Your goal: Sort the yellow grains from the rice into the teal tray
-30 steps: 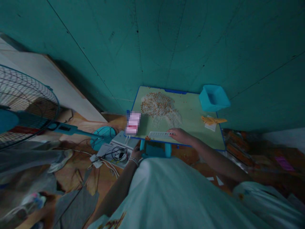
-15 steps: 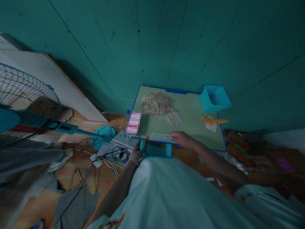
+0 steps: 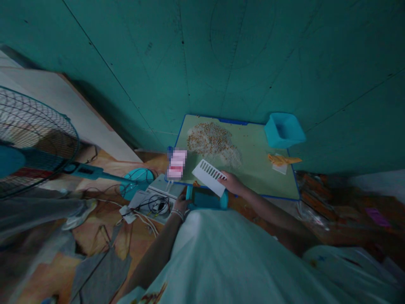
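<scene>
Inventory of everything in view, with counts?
Wall: 1, green, behind.
Table: 1, pale, by wall.
Grains: many, brown and whitish, table's left half.
Far bin: 1, blue, table's right corner.
Near bin: 1, blue, table's near edge.
Slotted plate: 1, white, table's near side.
Cloth-like item: 1, orange, table's right.
Blurred item: 1, pink, table's left.
Fan: 1, blue, left.
Cables: several, black and white, left.
Board: 1, white, left.
Co-worker's leg: 1, grey, left.
Left hand: 1, bare, at near bin.
Right hand: 1, bare, on slotted plate.
</scene>
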Demonstrator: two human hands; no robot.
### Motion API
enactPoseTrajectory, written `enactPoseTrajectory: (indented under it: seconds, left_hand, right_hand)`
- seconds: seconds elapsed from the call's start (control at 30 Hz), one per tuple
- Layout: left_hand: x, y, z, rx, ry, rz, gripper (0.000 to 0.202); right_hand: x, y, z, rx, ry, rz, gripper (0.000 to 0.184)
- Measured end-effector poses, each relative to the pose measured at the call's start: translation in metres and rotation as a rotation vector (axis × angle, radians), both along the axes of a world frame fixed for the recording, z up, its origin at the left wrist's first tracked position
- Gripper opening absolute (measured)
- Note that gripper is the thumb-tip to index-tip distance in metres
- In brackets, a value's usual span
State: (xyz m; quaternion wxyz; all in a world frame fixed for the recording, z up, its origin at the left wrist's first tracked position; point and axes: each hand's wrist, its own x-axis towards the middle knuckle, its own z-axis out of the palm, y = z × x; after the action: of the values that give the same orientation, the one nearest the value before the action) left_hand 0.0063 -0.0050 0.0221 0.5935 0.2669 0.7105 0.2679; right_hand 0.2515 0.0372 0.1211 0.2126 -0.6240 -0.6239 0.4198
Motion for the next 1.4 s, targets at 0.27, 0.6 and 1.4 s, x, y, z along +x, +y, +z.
enactPoseTrajectory:
  seconds: [0.27, 0.6, 1.4]
  left_hand:
    - [-0.003, -0.005, -0.006, -0.054, -0.066, -0.004, 0.02]
    - [-0.005, -0.004, -0.013, -0.072, -0.072, -0.026, 0.024]
    - [-0.004, -0.003, -0.005, -0.065, -0.007, -0.05, 0.021]
  right_hand:
    - [0.026, 0.012, -0.018, 0.01, 0.01, -0.283, 0.015]
    - [0.064, 0.01, -0.01, 0.066, -0.096, -0.447, 0.022]
    - [0.046, 0.049, 0.03, 0.099, -0.398, -0.05, 0.021]
